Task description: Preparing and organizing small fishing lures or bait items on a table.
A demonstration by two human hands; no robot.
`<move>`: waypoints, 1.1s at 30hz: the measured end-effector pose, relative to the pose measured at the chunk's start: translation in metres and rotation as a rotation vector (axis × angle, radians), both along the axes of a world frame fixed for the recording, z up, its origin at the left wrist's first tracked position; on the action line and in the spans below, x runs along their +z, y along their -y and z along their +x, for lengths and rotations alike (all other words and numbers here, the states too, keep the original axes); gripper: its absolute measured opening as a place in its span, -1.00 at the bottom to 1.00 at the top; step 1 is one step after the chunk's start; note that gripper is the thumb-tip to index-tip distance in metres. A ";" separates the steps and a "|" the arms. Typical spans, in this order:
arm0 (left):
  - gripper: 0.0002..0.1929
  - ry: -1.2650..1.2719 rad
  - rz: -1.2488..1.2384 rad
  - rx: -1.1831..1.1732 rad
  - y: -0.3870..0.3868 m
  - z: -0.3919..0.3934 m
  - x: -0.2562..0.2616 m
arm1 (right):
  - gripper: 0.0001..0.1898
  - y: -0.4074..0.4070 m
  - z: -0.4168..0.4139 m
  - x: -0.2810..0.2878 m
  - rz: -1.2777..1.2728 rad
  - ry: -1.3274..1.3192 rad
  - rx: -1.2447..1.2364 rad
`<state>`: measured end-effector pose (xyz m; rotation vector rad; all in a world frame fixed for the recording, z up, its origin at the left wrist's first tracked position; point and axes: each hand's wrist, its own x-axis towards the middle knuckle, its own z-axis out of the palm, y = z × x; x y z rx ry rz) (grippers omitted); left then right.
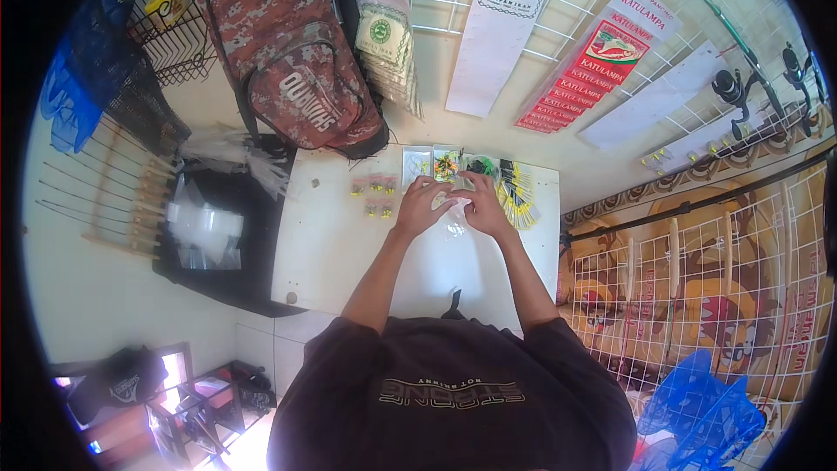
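On the white tabletop both hands meet just in front of small open boxes. My left hand and my right hand bring their fingertips close together; a small clear plastic bag shows between them, and which fingers pinch it is hard to tell. Behind my fingers a white box of orange, yellow and green small pieces stands beside a white box with thin pieces. Dark and green pieces lie near my right hand. Several small filled clear bags lie left of my left hand.
Yellow-and-black thin items are fanned out at the table's right. A camouflage Shimano bag hangs over the back left. Clear plastic bags lie on a black surface at left. Bait packets and fishing reels hang on white wire grids.
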<state>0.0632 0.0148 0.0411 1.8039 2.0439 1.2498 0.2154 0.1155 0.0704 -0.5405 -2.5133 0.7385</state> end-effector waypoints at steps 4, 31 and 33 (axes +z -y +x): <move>-0.63 0.014 0.026 0.012 0.001 0.000 0.000 | -0.64 0.001 0.002 -0.002 -0.012 -0.125 -0.048; -0.87 0.380 -0.025 0.057 0.007 -0.014 -0.025 | -0.76 0.015 -0.019 0.000 -0.097 -0.053 -0.140; -0.86 0.438 0.000 0.052 0.007 -0.014 -0.024 | -0.79 0.019 -0.021 0.003 -0.087 -0.100 -0.169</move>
